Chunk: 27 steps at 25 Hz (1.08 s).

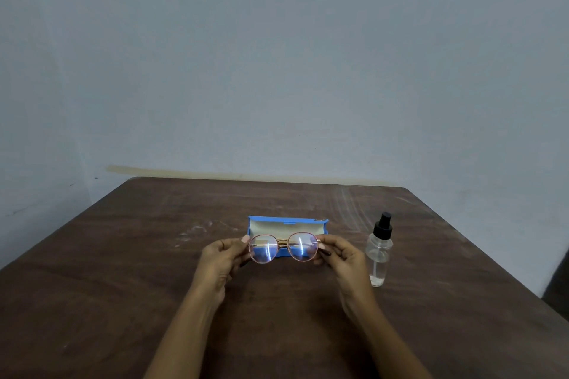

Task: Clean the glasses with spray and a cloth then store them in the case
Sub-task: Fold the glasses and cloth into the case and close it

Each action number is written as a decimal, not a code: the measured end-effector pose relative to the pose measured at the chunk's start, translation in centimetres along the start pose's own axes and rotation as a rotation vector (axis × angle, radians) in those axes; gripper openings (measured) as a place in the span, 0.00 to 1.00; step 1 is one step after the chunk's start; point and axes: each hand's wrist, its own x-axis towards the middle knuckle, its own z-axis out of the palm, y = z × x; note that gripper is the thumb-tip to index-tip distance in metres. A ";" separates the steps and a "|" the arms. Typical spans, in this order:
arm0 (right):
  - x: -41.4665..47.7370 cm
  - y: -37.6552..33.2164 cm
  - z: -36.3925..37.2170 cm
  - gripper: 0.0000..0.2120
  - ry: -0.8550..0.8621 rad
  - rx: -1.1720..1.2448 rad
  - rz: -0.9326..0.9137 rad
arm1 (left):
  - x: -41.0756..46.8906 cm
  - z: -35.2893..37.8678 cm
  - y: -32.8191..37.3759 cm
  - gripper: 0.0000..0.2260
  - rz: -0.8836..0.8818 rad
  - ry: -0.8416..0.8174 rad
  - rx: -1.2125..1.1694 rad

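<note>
Glasses (283,248) up above the middle of the brown table (123,255), with broad wood running out to the left edge. Left hand (220,258) pinches the left rim and right hand (343,258) pinches the right. The open blue case (288,226) lies just behind. The spray bottle (380,251) stands upright near the right hand. The frame is round and pinkish, and the lenses glint blue-white.
</note>
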 end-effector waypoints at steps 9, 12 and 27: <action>1.0 0.4 -0.3 0.14 -0.005 -0.222 -0.005 | 1.6 -1.0 0.5 0.06 0.258 -0.095 0.098; 1.3 0.2 -0.5 0.15 -0.069 -0.273 0.002 | 2.4 -1.0 0.7 0.08 0.294 -0.061 0.206; 4.2 0.5 0.0 0.05 0.045 -0.793 -0.029 | 6.1 -0.1 -0.7 0.04 0.491 0.133 0.695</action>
